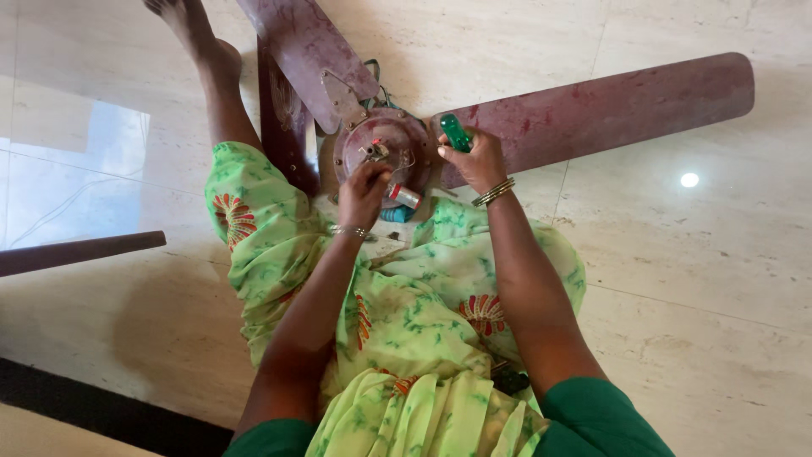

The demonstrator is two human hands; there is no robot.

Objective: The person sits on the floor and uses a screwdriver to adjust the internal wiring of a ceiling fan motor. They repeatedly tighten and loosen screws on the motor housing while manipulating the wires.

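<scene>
Surface: pale marble-look floor tiles [694,279] with thin grout lines; one bright round light reflection on the tile at the right.
Person: seated on the floor in a light green patterned garment [406,313] with orange motifs; one bare leg stretched toward the upper left.
Main item: one ceiling fan [385,144] lying on the floor just ahead of the knees, its round reddish-brown motor housing facing up.
Blade count: three dark red blades visible. One long blade [609,106] runs from the hub toward the right edge, long axis nearly horizontal and rising slightly to the right. One blade [304,42] points up and left, out of frame. One blade [283,127] lies lower on the left side of the hub, seen mostly edge-on.
Hub detail: exposed fittings and thin wires at the centre; one small cylinder [406,196] with a red end lies at the lower edge of the housing.
Left hand: left hand [365,188] curled over the lower part of the housing, fingertips pressed to the centre fittings; whether anything is pinched there cannot be told. One bangle on that wrist.
Right hand: right hand [478,161] closed around one green tool handle [455,133], which points up and left toward the hub; its tip is hidden. Bangles on the wrist.
Other item: one dark brown bar [80,251] lying on the floor at the left edge, well apart from the fan, long axis near horizontal.
</scene>
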